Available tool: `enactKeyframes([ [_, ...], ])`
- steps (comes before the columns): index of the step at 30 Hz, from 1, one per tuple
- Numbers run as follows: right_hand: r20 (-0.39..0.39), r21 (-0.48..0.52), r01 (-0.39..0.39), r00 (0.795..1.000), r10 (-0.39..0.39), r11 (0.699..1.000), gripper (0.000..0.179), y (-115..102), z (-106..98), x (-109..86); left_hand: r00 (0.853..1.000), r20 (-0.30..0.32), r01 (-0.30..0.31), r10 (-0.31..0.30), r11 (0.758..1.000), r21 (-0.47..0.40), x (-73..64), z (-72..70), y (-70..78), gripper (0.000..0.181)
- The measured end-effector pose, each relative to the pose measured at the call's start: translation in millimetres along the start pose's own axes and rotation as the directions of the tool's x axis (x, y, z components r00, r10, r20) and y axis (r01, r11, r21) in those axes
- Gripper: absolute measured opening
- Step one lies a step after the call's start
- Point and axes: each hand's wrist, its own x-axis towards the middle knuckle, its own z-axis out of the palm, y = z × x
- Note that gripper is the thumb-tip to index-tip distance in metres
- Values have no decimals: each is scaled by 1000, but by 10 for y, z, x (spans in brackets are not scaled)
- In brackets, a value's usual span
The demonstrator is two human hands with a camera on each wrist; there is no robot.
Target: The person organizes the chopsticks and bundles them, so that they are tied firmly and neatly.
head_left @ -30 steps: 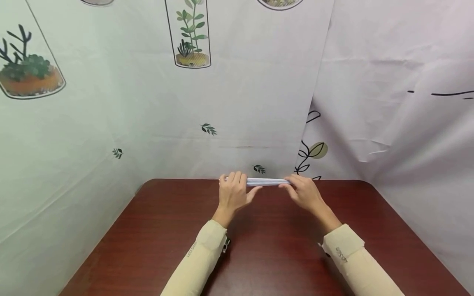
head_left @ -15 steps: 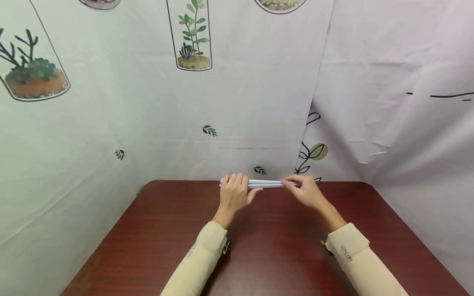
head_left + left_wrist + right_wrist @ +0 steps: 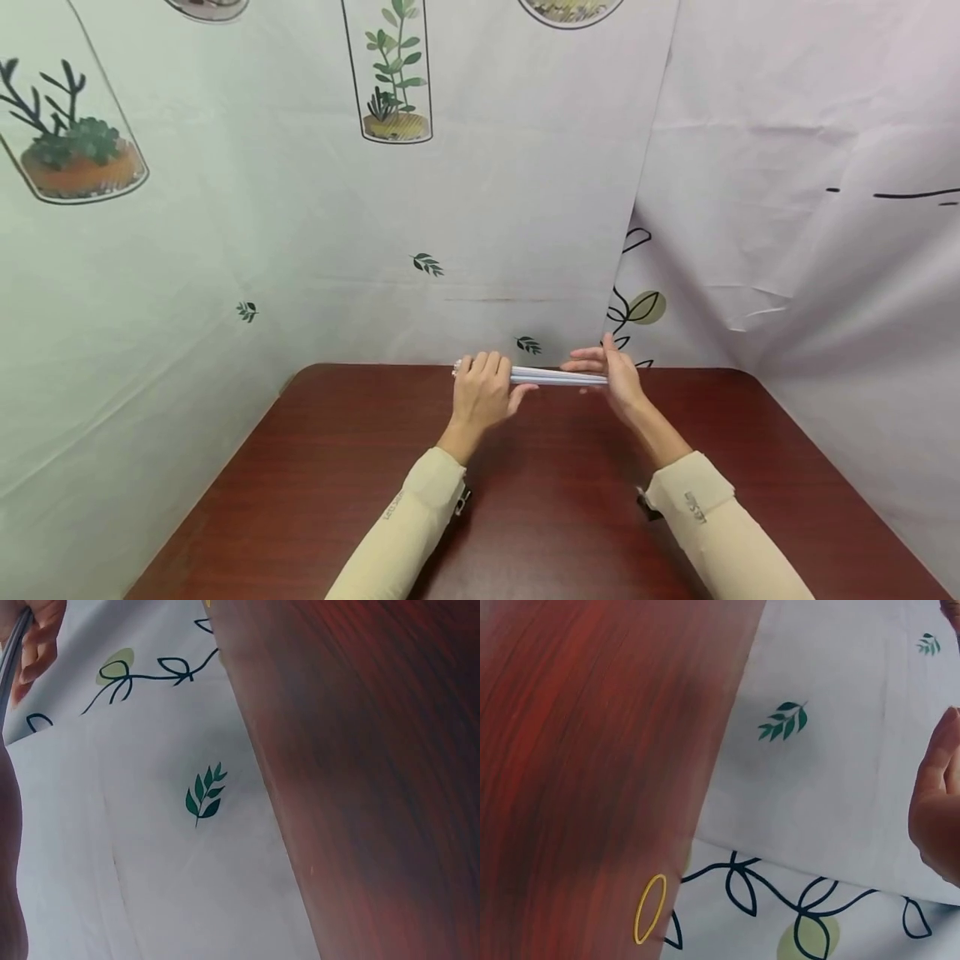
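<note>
In the head view my left hand (image 3: 482, 396) grips a bundle of slim, pale blue-white sticks (image 3: 553, 377) near its left end. Its fingers wrap over the top, and the thumb points right along the near side. The bundle lies roughly level at the table's far edge, with small end tips showing past the left hand. At the right end, my right hand (image 3: 622, 382) has its palm against the stick ends, fingers extended and thumb up. The right wrist view shows part of that hand (image 3: 936, 795) at the right edge. Fingers hide the bundle's left part.
A dark red wooden table (image 3: 555, 500) spreads below both forearms. Behind it hangs a white cloth (image 3: 510, 208) printed with plants and leaves. A thin yellow loop (image 3: 650, 909) lies by the table edge in the right wrist view.
The right hand has let go of its pinch on the bundle, straightened its fingers and turned its palm to the right end. The left hand keeps its grip, shifted slightly right.
</note>
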Motion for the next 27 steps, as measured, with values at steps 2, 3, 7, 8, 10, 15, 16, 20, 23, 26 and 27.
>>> enactKeyframes([
  [2,-24,46,0,1000,1,999,65,34,-25,18,1000,3,5,-5,1000,5,15,-4,31,58],
  [3,-33,56,6,999,-4,998,63,46,-37,24,1000,4,7,-7,1000,7,22,-6,46,58],
  [7,-70,60,21,997,-17,998,59,65,-59,29,1000,16,8,-8,1000,13,33,-9,90,57],
  [8,-75,60,18,997,-13,998,57,64,-59,28,1000,17,7,-7,1000,17,31,-11,95,57],
  [10,-86,53,8,996,-4,999,53,71,-63,29,1000,24,7,-7,1000,19,23,-13,101,57],
  [15,-100,-62,36,994,-42,997,48,79,-84,21,999,31,11,-12,1000,16,17,-19,93,56],
  [16,-100,-102,58,993,-68,993,48,83,-91,16,1000,27,11,-11,1000,15,19,-19,91,56],
  [20,-87,-264,195,970,-225,944,41,103,-122,-9,1000,18,4,-4,1000,15,21,-15,82,56],
  [23,-78,-440,293,929,-361,849,31,120,-126,-28,1000,18,15,-16,1000,27,22,-11,70,56],
  [26,-3,-676,372,862,-507,637,21,134,-113,-48,999,25,32,-33,999,38,25,-13,54,56],
  [27,34,-736,392,836,-548,552,19,139,-107,-54,999,25,35,-36,999,40,27,-15,49,56],
])
